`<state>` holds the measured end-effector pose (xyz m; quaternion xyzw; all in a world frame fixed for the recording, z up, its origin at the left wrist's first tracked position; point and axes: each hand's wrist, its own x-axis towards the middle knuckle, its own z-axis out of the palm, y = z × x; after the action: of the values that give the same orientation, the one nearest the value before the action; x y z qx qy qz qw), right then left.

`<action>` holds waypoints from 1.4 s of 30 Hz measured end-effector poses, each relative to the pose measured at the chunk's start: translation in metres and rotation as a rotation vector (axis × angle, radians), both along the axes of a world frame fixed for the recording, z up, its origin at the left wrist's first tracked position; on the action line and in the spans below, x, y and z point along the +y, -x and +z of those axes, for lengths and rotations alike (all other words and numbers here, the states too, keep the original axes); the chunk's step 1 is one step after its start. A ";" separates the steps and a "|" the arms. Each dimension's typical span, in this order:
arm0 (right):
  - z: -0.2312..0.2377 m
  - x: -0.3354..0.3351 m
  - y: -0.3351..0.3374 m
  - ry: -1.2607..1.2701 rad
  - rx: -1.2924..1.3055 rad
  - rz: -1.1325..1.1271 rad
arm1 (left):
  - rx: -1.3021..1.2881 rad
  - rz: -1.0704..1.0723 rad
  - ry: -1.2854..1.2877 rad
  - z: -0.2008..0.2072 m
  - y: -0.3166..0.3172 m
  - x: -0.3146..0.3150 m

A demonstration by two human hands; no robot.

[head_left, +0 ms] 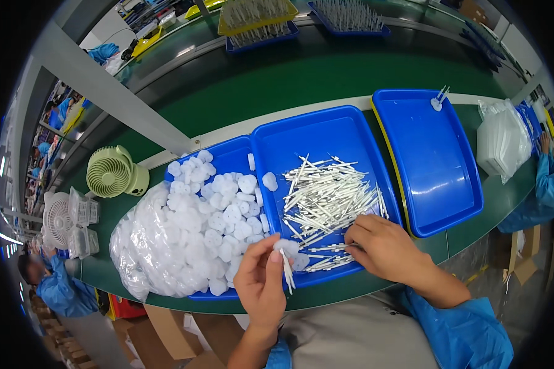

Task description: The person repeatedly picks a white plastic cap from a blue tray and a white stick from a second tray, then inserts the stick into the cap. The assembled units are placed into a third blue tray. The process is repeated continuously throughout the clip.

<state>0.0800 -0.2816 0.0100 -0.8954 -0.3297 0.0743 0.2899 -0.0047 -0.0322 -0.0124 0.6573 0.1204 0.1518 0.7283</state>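
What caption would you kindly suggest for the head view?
Left hand holds white piece and sticks; right hand touches stick pile in blue tray.

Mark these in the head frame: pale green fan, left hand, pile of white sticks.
Pale green fan [109,172]: head view, round front grille.
Left hand [260,288]: head view, middle of the hand.
Pile of white sticks [326,198]: head view, middle of the heap.

Factory assy area: bulk white sticks are kept in blue plastic tray by green conveyor belt; blue-smocked co-workers are seen L & R, plus cardboard ctns.
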 end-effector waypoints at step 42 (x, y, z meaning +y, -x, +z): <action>0.004 0.038 0.006 -0.577 0.317 -0.094 | -0.050 -0.302 0.008 0.007 -0.013 0.007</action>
<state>0.0739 -0.2438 0.0138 -0.7681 -0.2461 0.1028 0.5822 0.0086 -0.0252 -0.0057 0.6611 0.0025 0.0566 0.7481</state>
